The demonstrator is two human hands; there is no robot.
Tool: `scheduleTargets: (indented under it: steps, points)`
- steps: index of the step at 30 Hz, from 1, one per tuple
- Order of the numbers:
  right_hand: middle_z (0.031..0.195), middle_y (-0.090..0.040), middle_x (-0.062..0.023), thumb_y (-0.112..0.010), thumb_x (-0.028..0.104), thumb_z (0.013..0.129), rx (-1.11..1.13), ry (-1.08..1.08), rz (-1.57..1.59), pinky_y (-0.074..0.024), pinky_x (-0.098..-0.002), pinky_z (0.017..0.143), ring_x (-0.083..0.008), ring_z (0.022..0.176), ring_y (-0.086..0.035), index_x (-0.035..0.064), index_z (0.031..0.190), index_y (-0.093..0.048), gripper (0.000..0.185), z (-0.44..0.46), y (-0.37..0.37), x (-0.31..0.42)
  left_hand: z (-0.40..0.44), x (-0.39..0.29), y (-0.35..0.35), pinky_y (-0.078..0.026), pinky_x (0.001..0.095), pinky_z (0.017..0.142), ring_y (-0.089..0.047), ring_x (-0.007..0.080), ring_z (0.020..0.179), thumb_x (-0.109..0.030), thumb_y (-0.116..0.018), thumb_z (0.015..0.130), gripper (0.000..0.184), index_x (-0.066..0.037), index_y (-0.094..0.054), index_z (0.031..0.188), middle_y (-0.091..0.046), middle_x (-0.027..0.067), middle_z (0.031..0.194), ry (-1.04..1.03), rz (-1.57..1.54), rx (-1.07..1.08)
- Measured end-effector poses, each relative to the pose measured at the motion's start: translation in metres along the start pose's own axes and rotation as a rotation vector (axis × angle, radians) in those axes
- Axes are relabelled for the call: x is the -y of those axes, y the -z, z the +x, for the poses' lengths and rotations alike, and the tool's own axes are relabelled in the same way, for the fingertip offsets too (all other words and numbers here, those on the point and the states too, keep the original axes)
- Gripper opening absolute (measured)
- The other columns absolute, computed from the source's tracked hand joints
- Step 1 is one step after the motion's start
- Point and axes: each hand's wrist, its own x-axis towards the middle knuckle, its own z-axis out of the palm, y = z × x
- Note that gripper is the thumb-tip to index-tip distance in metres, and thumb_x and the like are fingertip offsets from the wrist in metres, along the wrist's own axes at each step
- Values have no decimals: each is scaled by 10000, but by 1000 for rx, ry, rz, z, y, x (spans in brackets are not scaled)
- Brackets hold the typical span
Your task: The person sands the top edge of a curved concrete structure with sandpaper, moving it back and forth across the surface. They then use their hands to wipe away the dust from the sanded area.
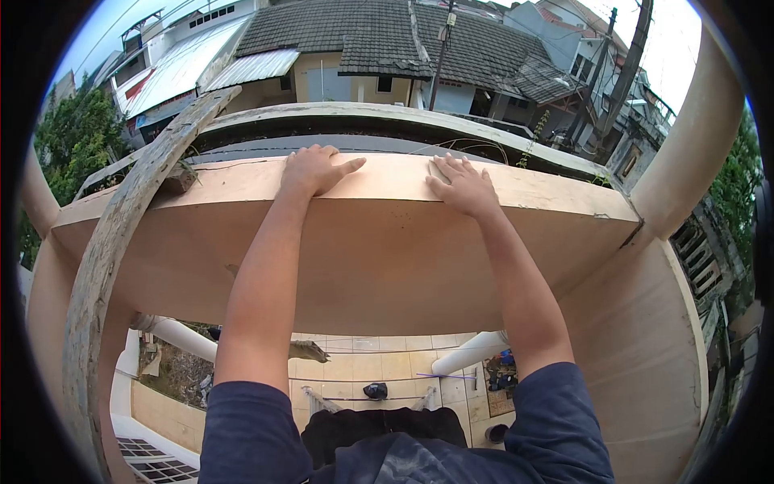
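Note:
Both arms reach forward to a peach-painted concrete ledge (pixel 389 179), high above a tiled floor. My left hand (pixel 315 173) rests on its top, thumb stretched out to the right and fingers laid over the top toward the far edge. To the right, my right hand (pixel 466 185) presses on the same ledge with fingers spread. Neither hand holds any object. Left of my left hand, a weathered wooden beam (pixel 133 206) slants across the ledge, beside a small brown block (pixel 179 179).
Far below lie the tiled floor (pixel 415 363) and a black bundle (pixel 375 391). What looks like a ladder top (pixel 321 401) stands near my body. A thick round column (pixel 697 129) rises at the right. Beyond the ledge are tiled roofs (pixel 330 40) and a utility pole (pixel 442 56).

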Motion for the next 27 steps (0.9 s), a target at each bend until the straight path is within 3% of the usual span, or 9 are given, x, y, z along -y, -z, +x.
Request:
scheduleTargets:
  steps: [4, 7, 10, 11, 14, 16, 18, 19, 27]
  points:
    - [1804, -263, 10, -392, 647, 1071, 7, 2, 29, -118, -561, 1359, -263, 1671, -205, 306, 1710, -348, 725, -3, 8, 5, 8, 2, -2, -402, 452, 1233, -535, 298, 1463, -896, -522, 898, 999, -129, -623, 1529, -610, 123, 1554, 6, 10, -32]
    - [1802, -269, -1, -394, 647, 1062, -1, -8, 61, -115, -572, 1358, -262, 1672, -200, 293, 1710, -352, 740, -8, 7, 3, 5, 1, -3, -456, 450, 1196, -567, 319, 1437, -882, -546, 896, 976, -115, -652, 1492, -629, 147, 1530, -7, 1, -57]
    - [1797, -282, -31, -379, 626, 1064, -27, 32, 70, -127, -577, 1353, -287, 1669, -208, 254, 1717, -341, 753, -9, 2, -2, 14, 4, -3, -449, 451, 1196, -588, 348, 1411, -841, -590, 900, 954, -46, -698, 1418, -656, 202, 1482, -9, -89, -16]
    - [1793, -292, -8, -376, 627, 1078, -44, 21, 44, -142, -556, 1358, -268, 1661, -236, 287, 1706, -361, 715, -11, 2, -1, 16, 9, -6, -452, 445, 1185, -604, 361, 1389, -819, -606, 908, 937, -18, -715, 1382, -672, 223, 1450, -36, -127, -35]
    - [1780, -324, -31, -403, 617, 1071, -78, 8, 44, -156, -541, 1356, -279, 1652, -267, 270, 1690, -404, 710, -16, 1, 0, 15, 15, -7, -455, 438, 1173, -596, 364, 1396, -810, -608, 913, 929, -17, -713, 1385, -668, 222, 1457, -85, -187, -38]
    - [1763, -360, -57, -415, 613, 1058, -114, 20, 64, -166, -555, 1349, -298, 1646, -281, 233, 1676, -434, 726, -17, -3, -2, 10, 9, -5, -503, 438, 1104, -664, 359, 1296, -782, -640, 913, 870, -18, -754, 1314, -719, 226, 1366, -113, -194, -106]
    - [1745, -396, -82, -426, 610, 1045, -148, 41, 67, -176, -568, 1341, -318, 1640, -295, 197, 1663, -465, 744, -19, -5, 2, 8, 0, 3, -542, 441, 1024, -729, 347, 1157, -736, -684, 910, 789, -18, -793, 1217, -772, 222, 1231, -29, -278, -42]
    - [1735, -413, -89, -443, 609, 1039, -172, 49, 65, -188, -561, 1339, -322, 1633, -310, 187, 1651, -483, 744, -23, -7, 2, 7, -6, 4, -544, 406, 951, -735, 307, 1033, -608, -703, 960, 652, 17, -781, 1129, -782, 204, 1072, -2, -236, -66]
    - [1727, -429, -63, -535, 612, 1000, -172, -6, 55, -200, -508, 1348, -309, 1626, -326, 250, 1623, -527, 721, -20, 0, 7, 12, 4, -2, -548, 451, 985, -726, 378, 1111, -628, -711, 936, 672, 16, -801, 1109, -777, 242, 1136, -59, -147, -149]
